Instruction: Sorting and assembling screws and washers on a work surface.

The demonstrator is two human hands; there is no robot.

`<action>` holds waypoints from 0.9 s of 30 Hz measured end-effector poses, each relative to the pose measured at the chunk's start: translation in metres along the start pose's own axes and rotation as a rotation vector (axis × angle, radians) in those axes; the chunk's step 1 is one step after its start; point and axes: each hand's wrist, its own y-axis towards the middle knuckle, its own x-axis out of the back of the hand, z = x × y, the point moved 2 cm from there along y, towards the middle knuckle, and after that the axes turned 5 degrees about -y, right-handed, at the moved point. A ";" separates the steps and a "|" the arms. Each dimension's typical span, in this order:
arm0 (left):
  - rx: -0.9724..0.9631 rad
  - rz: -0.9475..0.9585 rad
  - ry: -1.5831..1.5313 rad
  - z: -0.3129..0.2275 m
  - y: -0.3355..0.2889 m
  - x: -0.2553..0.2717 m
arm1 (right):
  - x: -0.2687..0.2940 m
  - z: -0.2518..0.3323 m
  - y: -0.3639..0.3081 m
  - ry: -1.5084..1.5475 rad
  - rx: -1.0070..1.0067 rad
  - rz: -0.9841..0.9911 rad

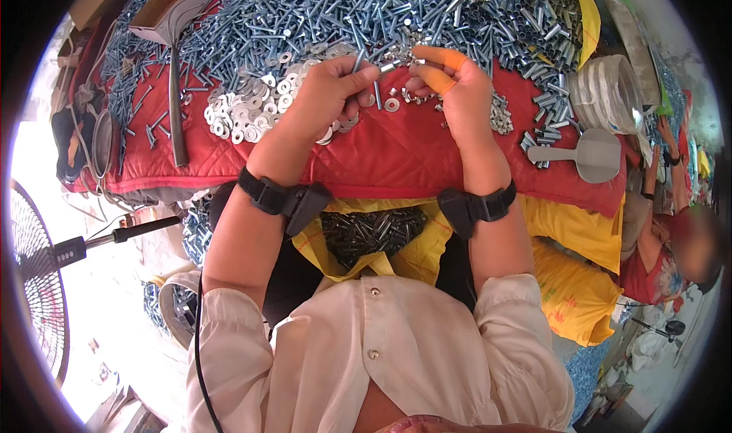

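Observation:
My left hand is closed in a pinch, with a bluish bolt between its thumb and fingers. Facing it, my right hand has orange coverings on two fingers, and its fingertips are pinched together. A short silver metal sleeve shows in the narrow gap between the hands. What the right fingertips grip is too small to make out. Beside the left hand spreads a pile of flat washers; small nuts lie by the right wrist. Another bolt shows just below the fingers.
Loose bolts heap along the back of the red quilted cloth, with metal sleeves at right. A grey scoop lies right; a long-handled tool lies left. A yellow bag holds dark parts below. A fan stands left; another person is at right.

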 end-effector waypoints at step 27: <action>-0.018 0.089 -0.038 0.004 -0.004 -0.009 | 0.000 0.027 -0.010 -0.387 0.518 -0.025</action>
